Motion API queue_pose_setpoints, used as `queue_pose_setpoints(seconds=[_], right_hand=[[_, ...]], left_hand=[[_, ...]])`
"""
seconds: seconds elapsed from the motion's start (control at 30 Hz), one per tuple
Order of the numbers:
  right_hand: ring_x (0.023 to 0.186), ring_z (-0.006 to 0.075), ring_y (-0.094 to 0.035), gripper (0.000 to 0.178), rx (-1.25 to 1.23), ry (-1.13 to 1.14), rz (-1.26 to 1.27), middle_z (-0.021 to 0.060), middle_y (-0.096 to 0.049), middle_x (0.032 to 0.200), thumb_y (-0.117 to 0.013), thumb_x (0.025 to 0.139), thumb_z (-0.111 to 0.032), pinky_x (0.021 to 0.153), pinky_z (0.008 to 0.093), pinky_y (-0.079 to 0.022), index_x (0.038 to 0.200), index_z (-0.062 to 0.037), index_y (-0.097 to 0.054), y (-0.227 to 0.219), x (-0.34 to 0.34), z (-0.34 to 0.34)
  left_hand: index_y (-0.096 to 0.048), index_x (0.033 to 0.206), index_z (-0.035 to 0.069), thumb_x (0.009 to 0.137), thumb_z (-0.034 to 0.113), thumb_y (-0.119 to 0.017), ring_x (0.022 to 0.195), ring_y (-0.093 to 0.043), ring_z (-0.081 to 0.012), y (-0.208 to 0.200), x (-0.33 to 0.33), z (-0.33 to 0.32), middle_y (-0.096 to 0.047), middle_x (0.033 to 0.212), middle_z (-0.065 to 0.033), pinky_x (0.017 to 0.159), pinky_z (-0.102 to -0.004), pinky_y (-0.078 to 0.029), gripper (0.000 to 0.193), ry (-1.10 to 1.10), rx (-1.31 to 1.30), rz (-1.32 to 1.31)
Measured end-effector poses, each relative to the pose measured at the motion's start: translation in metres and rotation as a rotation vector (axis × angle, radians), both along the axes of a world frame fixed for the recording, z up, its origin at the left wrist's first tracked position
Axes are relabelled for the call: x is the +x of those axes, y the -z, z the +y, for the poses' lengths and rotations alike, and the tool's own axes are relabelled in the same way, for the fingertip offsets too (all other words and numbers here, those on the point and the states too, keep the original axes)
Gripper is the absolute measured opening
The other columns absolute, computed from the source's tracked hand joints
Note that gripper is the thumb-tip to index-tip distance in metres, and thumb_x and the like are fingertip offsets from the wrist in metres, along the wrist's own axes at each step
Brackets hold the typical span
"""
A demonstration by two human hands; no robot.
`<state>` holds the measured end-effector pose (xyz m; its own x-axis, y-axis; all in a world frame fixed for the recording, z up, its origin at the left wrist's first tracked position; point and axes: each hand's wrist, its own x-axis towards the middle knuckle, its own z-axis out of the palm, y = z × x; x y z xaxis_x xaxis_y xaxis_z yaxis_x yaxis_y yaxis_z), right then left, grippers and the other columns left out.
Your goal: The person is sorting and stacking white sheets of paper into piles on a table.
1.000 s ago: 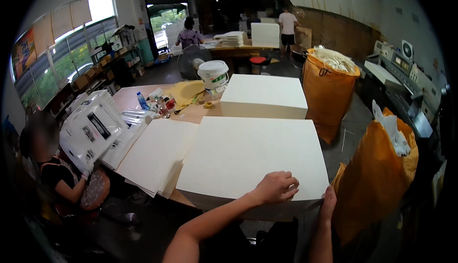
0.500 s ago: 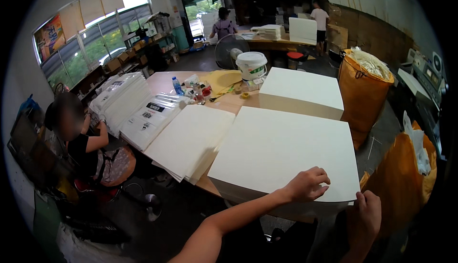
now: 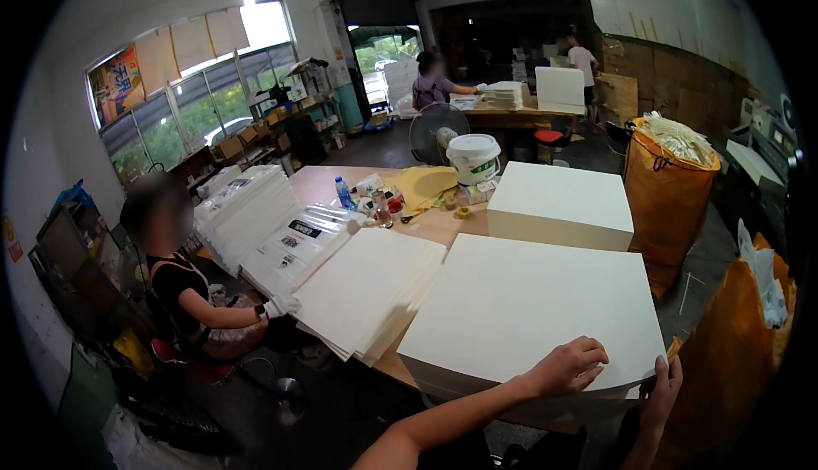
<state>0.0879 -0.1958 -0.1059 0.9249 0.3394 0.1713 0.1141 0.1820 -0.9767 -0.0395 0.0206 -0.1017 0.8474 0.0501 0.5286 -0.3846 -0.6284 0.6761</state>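
A tall stack of large white sheets (image 3: 537, 308) lies at the table's near right end. Above its front edge, my left hand (image 3: 569, 368) rests low over the top sheet, fingers loosely curled and apart, holding nothing. At the stack's near right corner, my right hand (image 3: 661, 392) has its fingers closed around the sheet edge; how many sheets are between them is hidden. Behind stands a second white stack (image 3: 562, 196). To the left is a looser fanned pile of white sheets (image 3: 371, 287).
Plastic-wrapped packs (image 3: 285, 244) lie beside a seated co-worker (image 3: 200, 299). Mid-table hold a white bucket (image 3: 473, 161), a blue bottle (image 3: 343, 193), tape (image 3: 463, 213) and scissors (image 3: 409, 219). Orange sacks (image 3: 669, 206) stand at right. Two people work farther back near a fan (image 3: 439, 133).
My view has tilted up, so the scene sits lower. My right hand's fingers have shifted along the corner. The seated co-worker's gloved hand has moved to the fanned pile's near edge.
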Motion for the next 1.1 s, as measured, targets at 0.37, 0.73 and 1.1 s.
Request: queue_pose_setpoints(seconds=[0.37,0.73,1.1], right_hand=[[0.053,0.0044,-0.046,0.032,0.111,-0.105,0.018,-0.0046,-0.046,0.067,-0.060,0.107,-0.027,0.045,0.0219,-0.040,0.084,-0.0141,-0.043,-0.015,0.002,0.001],[0.052,0.0056,-0.049,0.035,-0.100,-0.007,-0.068,-0.0016,-0.051,0.066,-0.062,0.106,-0.028,0.044,0.0233,-0.042,0.082,-0.0114,-0.044,-0.021,-0.006,0.010],[0.053,0.0085,-0.050,0.026,0.141,-0.131,0.212,-0.0012,-0.052,0.068,-0.059,0.103,-0.024,0.048,0.0252,-0.042,0.081,-0.0119,-0.055,-0.039,-0.002,0.011]], left_hand=[[-0.070,0.109,0.004,0.095,0.012,-0.068,0.114,-0.064,-0.0342,0.003,0.005,0.003,-0.068,0.119,-0.0141,0.096,-0.0430,-0.055,0.016,-0.009,0.059,-0.044],[-0.072,0.120,0.005,0.099,0.014,-0.066,0.118,-0.064,-0.0333,0.001,0.004,0.004,-0.067,0.125,-0.0159,0.099,-0.0420,-0.054,0.024,0.007,0.084,0.016],[-0.068,0.130,0.015,0.076,0.041,-0.091,0.124,-0.062,-0.0334,-0.003,0.006,0.010,-0.063,0.135,-0.0137,0.103,-0.0446,-0.054,0.064,0.114,0.089,-0.014]])
